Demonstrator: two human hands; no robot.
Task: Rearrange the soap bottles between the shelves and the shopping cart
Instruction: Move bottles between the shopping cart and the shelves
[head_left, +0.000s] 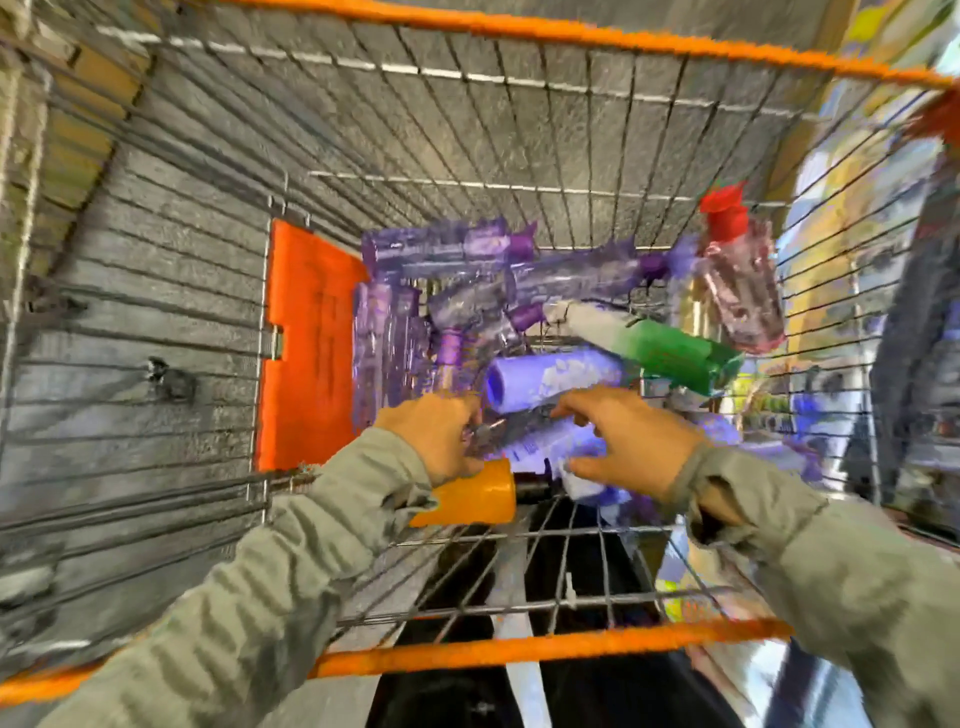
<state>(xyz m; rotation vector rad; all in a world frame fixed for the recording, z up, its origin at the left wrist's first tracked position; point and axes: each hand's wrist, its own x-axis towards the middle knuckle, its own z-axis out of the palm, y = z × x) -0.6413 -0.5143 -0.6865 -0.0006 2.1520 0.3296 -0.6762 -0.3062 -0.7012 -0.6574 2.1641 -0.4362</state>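
While the left hand (434, 441) curls round a soap bottle (540, 442), the right hand (641, 441) touches it with spread fingers (581, 409).

We saw the wire cart (467, 104) carrying a heap of purple bottles (447, 249) just beside its orange flap (306, 343). A green-and-white bottle (660, 345) lay farther from the flap, and a red-capped bottle (743, 280) farthest, against the wire side.

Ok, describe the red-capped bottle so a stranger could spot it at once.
Find the wire cart with the orange rim and look at the bottles piled on its floor. At the pile's far right, by the side wall, is a clear pinkish bottle. It alone has a red cap; its neighbours are purple bottles and a green-and-white bottle.
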